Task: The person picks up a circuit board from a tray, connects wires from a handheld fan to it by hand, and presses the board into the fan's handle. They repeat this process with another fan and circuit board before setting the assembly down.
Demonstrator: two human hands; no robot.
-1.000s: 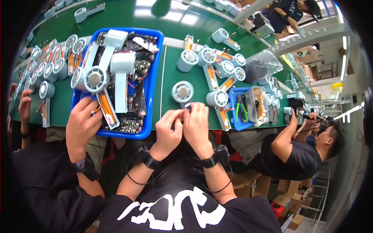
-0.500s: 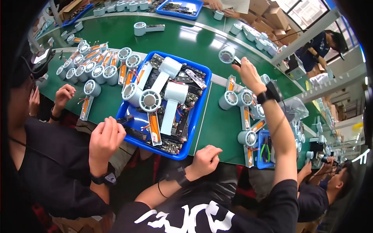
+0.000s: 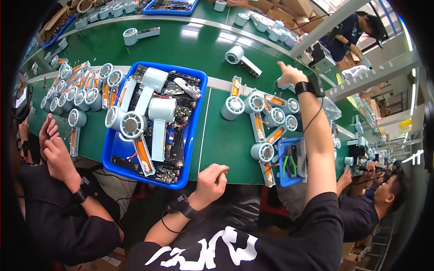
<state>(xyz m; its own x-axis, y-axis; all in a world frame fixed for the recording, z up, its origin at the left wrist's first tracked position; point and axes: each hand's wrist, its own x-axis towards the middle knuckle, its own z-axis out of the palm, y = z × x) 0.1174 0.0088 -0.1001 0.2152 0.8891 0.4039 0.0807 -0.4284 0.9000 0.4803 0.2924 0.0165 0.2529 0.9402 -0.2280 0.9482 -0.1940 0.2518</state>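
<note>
My right hand (image 3: 291,76) reaches far over the green table, fingers apart, beside a pale-blue fan part (image 3: 282,85) that it partly covers; whether it grips it is unclear. To its left lies a handheld fan (image 3: 235,55) with a dark circuit board along its handle. My left hand (image 3: 209,184) is closed at the table's front edge, fingers curled; whatever they hold is hidden. Left of it a blue tray (image 3: 193,149) holds black circuit boards and several pale-blue fans, one with an orange battery (image 3: 144,156) in its open handle.
More open fans cluster (image 3: 263,152) on the right, by a small blue bin (image 3: 283,179) with green-handled pliers (image 3: 289,166). Another fan group (image 3: 92,96) stands at the left. A co-worker's hands (image 3: 58,153) rest at the left edge. A metal post (image 3: 330,29) rises at the back right.
My right hand has left the board-handled fan, now lying apart on the table, and moved right to another fan part. The view has swung right. My left hand's fingers have curled in more.
</note>
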